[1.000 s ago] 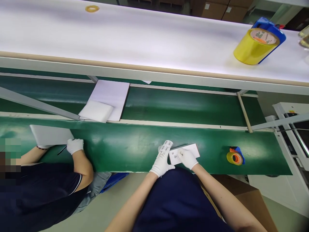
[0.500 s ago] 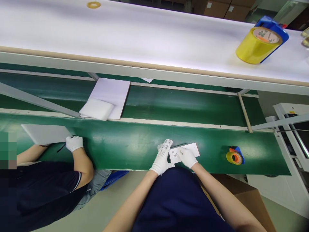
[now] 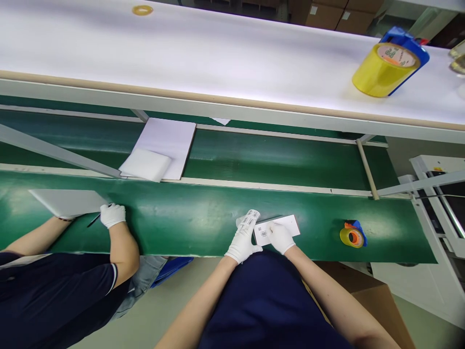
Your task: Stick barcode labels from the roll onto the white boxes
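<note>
In the head view, my left hand [image 3: 241, 245], in a white glove, is closed around a roll of barcode labels [image 3: 250, 217]. Its thumb reaches toward the near left corner of a flat white box [image 3: 291, 225]. The box lies on the green bench; its side edge is dark and its right end reddish. A small barcode label [image 3: 263, 233] shows on its left part. My right hand [image 3: 281, 237], also gloved, rests on the top face beside that label with its fingers bent and pressed together. Whatever is under those fingertips is hidden.
To the right stands a small tape dispenser [image 3: 353, 236] on the green bench [image 3: 181, 218]. A raised white shelf [image 3: 218, 53] holds a bigger yellow tape roll [image 3: 385, 70]. At left, a co-worker's gloved hand [image 3: 113, 215] holds a pen beside a pale sheet [image 3: 72, 201].
My hands, the label roll and the box stay almost in place. The view shifts slightly. The co-worker at left has moved a little.
</note>
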The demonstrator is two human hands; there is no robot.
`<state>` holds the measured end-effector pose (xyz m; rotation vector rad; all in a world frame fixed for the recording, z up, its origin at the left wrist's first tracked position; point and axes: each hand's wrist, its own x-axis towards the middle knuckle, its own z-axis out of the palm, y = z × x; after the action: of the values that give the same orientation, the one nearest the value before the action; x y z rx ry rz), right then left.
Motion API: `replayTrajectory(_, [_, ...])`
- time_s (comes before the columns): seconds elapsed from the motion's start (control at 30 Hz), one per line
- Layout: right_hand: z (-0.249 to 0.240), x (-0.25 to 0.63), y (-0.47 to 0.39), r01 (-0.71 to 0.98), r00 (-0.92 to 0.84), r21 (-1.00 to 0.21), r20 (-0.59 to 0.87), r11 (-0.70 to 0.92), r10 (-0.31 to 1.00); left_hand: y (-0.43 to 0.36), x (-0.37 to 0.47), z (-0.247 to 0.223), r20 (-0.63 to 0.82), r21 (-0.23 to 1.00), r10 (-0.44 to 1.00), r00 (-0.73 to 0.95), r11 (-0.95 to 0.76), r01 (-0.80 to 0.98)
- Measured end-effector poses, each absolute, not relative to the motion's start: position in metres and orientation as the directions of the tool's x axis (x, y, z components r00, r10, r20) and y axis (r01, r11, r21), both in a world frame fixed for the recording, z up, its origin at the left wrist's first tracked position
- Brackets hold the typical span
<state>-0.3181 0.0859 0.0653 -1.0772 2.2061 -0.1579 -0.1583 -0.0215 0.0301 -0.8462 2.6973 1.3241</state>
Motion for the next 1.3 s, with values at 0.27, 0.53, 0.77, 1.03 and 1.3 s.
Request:
replayTrajectory(0.27, [0.078,-0.319,0.074,-0.786,-0.54,-0.158,-0.294,0.597,-0.789,-0.025,-0.158,0.033,-0.167,0.782,-0.439,-0.883,0.486,-0.39])
replayTrajectory(0.53, [0.046,-0.294,0.036,-0.917,-0.293,-0.273,-0.035,0.291,-0.956,-0.027,-0.154,0.016,-0.165,0.773,-0.459,-0.873,0.489,-0.403])
replayTrajectory(0.77, [0.026,-0.38,0.091,-0.751,-0.613,-0.298,-0.015,0.589,-0.79,-0.026,-0.157,0.028,-0.197,0.821,-0.422,-0.885,0.422,-0.384])
replayTrajectory(1.03, [-0.021,-0.405,0.156,0.163,-0.682,-0.873,-0.436,0.459,-0.587,-0.03,-0.163,0.043,-0.188,0.846,-0.438,-0.879,0.382,-0.371])
replayTrajectory(1.3, [-0.025,-0.363,0.16,0.185,-0.68,-0.875,-0.442,0.447,-0.585,-0.036,-0.14,0.023,-0.227,0.832,-0.459,-0.859,0.367,-0.416])
